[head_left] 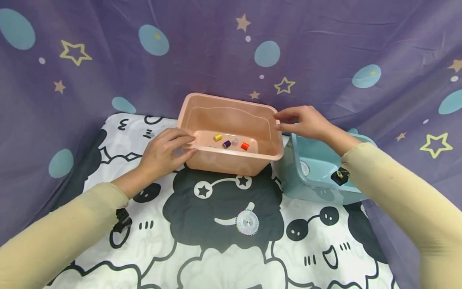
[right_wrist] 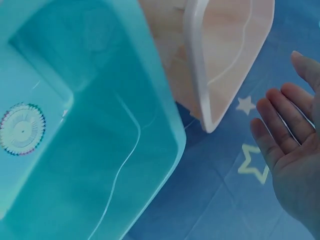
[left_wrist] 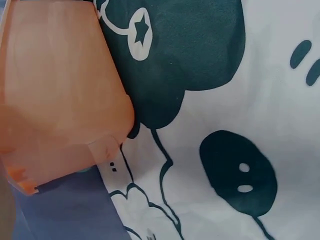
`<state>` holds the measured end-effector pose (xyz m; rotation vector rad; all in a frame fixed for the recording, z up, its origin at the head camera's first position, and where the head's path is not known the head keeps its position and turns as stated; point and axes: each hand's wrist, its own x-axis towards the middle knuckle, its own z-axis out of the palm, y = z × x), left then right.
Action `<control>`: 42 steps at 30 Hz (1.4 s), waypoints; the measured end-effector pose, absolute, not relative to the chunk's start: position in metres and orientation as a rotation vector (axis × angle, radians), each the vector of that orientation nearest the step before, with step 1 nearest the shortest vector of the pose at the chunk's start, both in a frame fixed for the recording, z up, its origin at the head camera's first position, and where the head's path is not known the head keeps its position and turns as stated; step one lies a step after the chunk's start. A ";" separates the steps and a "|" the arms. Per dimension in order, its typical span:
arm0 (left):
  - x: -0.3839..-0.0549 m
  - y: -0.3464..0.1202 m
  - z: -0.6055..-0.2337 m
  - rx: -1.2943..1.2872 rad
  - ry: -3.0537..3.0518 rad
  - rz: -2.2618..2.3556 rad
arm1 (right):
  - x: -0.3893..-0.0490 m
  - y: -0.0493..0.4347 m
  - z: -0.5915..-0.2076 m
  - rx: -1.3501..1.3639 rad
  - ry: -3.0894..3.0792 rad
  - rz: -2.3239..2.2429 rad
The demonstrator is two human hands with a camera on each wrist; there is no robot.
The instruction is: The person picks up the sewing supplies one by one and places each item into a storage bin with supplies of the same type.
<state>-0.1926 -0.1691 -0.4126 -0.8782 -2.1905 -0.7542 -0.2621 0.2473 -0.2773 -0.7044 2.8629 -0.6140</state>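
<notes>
A pink plastic bin (head_left: pixel 231 162) stands at the back, with small thread spools on its floor: a yellow spool (head_left: pixel 217 137), a purple spool (head_left: pixel 226 144), a white spool (head_left: pixel 235 141) and a red spool (head_left: pixel 245 146). My left hand (head_left: pixel 164 151) is at the bin's left front corner, its fingertips and thumb at the rim, fingers fairly straight. At the opposite end my right hand (head_left: pixel 304 120) has its fingertips right by the rim. The right wrist view shows that hand (right_wrist: pixel 295 135) with fingers loosely extended and spread, nothing in the palm.
To the right, a light blue bin (head_left: pixel 321 192) stands against the pink one, a pin wheel (head_left: pixel 304 168) inside it. Another pin wheel (head_left: pixel 247 222) lies on the sheep-patterned cloth (head_left: pixel 202 269) in front. A purple curtain (head_left: pixel 216 68) hangs right behind the bins.
</notes>
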 end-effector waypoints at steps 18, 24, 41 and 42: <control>-0.180 -0.162 -0.381 -0.943 -2.306 -0.744 | -0.192 0.332 -0.290 -0.641 3.044 -0.644; -0.175 -0.155 -0.371 -0.980 -2.334 -0.732 | -0.175 0.352 -0.297 -0.669 3.109 -0.622; -0.160 -0.132 -0.371 -1.208 -2.374 -0.730 | -0.133 0.409 -0.331 -0.461 3.240 -0.619; -0.159 -0.131 -0.372 -1.220 -2.372 -0.726 | -0.131 0.413 -0.333 -0.449 3.247 -0.613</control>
